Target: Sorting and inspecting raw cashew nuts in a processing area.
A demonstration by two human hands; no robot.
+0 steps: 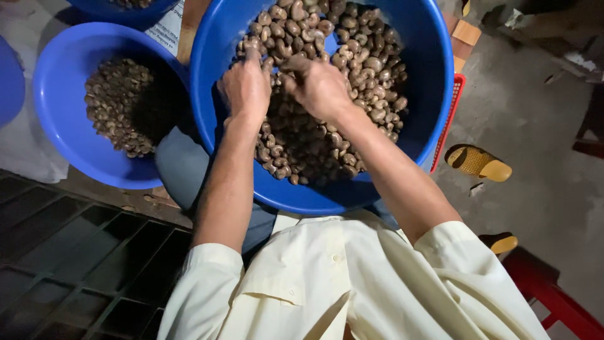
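Both hands, left hand and right hand, fingers curled among nuts, are sorting a still-heaped centre blue basin, a smaller pile lying in the left basin

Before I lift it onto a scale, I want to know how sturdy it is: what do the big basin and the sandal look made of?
The big basin looks like moulded plastic: even blue, smooth, faintly glossy wall. The sandal seems soft rubber or foam, matte yellow, though that's less certain.

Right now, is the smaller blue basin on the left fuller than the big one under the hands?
No, the smaller blue basin holds a thin patch of nuts, while the big basin is heaped with them.
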